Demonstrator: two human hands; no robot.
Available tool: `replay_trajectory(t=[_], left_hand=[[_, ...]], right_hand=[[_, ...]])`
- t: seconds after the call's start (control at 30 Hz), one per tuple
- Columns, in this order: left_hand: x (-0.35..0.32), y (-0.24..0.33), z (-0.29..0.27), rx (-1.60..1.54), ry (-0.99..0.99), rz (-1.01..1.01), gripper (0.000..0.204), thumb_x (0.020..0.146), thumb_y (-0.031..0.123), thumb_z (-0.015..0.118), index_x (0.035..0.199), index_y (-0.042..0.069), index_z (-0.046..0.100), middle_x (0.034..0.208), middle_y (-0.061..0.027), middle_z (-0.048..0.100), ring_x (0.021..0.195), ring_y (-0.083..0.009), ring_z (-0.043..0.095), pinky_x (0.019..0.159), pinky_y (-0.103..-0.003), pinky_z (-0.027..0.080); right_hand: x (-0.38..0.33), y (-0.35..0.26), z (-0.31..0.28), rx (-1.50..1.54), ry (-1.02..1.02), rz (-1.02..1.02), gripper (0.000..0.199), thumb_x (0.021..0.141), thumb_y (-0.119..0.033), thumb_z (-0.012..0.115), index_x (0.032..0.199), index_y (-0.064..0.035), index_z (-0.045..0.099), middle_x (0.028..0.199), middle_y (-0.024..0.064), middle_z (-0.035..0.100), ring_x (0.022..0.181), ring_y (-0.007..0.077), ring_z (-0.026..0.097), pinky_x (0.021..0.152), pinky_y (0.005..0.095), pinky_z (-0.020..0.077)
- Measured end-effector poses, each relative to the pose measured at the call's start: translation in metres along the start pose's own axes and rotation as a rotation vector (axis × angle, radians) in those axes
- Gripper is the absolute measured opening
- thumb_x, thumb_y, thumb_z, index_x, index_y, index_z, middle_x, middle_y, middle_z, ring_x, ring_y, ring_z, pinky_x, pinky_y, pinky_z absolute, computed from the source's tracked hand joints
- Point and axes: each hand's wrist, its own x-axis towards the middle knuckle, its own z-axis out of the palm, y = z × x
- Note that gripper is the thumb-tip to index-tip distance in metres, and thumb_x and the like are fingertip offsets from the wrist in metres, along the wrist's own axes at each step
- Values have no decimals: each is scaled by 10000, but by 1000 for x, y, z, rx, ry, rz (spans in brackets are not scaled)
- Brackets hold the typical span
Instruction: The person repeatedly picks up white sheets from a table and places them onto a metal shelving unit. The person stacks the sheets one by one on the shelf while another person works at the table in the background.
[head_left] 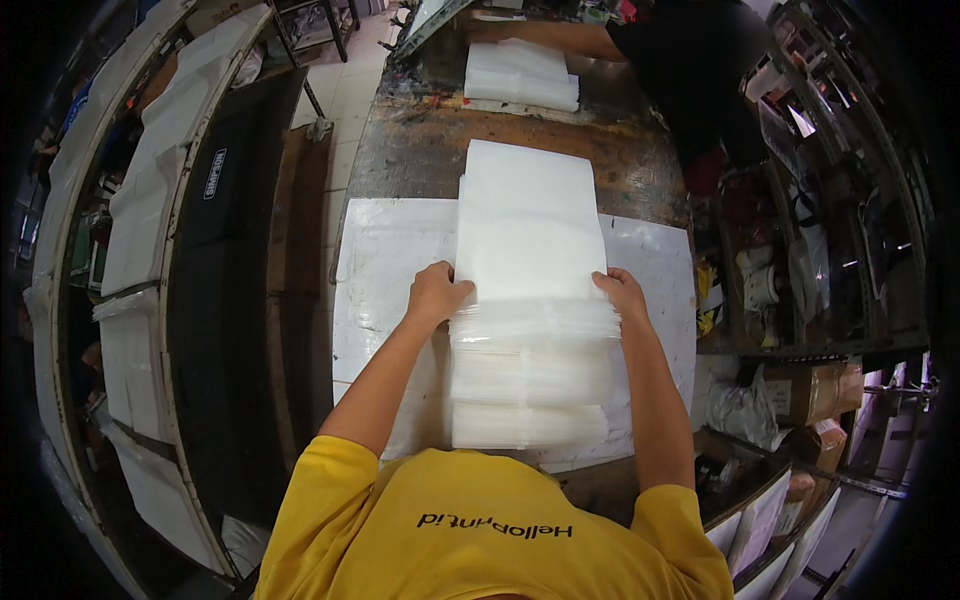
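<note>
At worktable (410, 150) — left hand (440, 293), right hand (622, 293) pinching opposite edges of white sheets (532, 220) — uneven squeeze could skew them.

From afar I see the plastic sleeve stack (530, 220) on a cover sheet (652, 270) at the near edge of the table (415, 150), a second stack (515, 75) toward its far edge, racks (795, 350) beyond both side edges.

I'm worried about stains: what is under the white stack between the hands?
A white sheet shows on both sides of the white stack, and the dark wooden table beyond its far end. What lies directly beneath the stack is covered.
</note>
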Motion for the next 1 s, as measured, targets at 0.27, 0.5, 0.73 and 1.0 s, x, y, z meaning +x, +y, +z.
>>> replay_trajectory(t=[0.27, 0.5, 0.73, 1.0], left_hand=[[59, 3, -4, -9, 105, 61, 417, 670, 328, 752, 824, -47, 657, 814, -217, 687, 777, -337, 673, 724, -408, 525], [92, 25, -19, 30, 27, -30, 470, 700, 309, 750, 1010, -37, 676, 1040, -225, 694, 960, -345, 680, 850, -398, 533], [106, 21, -10, 0, 102, -4, 474, 652, 351, 752, 923, -34, 699, 949, -222, 707, 897, -341, 689, 814, -394, 535], [97, 27, -16, -27, 72, -29, 445, 713, 296, 741, 1002, -37, 677, 1059, -223, 690, 987, -352, 675, 867, -397, 531]], right_hand=[[66, -16, 10, -37, -36, -42, 339, 802, -178, 758, 1054, -13, 602, 886, 76, 668, 755, 151, 631, 689, 298, 517], [97, -42, 20, -76, -43, -20, 303, 774, -162, 784, 998, -49, 615, 865, 42, 658, 751, 133, 604, 699, 283, 492], [135, -41, 18, -265, -9, -56, 344, 785, -210, 780, 1033, -29, 625, 882, 54, 660, 781, 171, 600, 724, 333, 487], [114, -60, 17, -336, -106, -22, 439, 786, -266, 797, 1105, -25, 617, 997, 93, 650, 909, 208, 596, 818, 349, 487]])
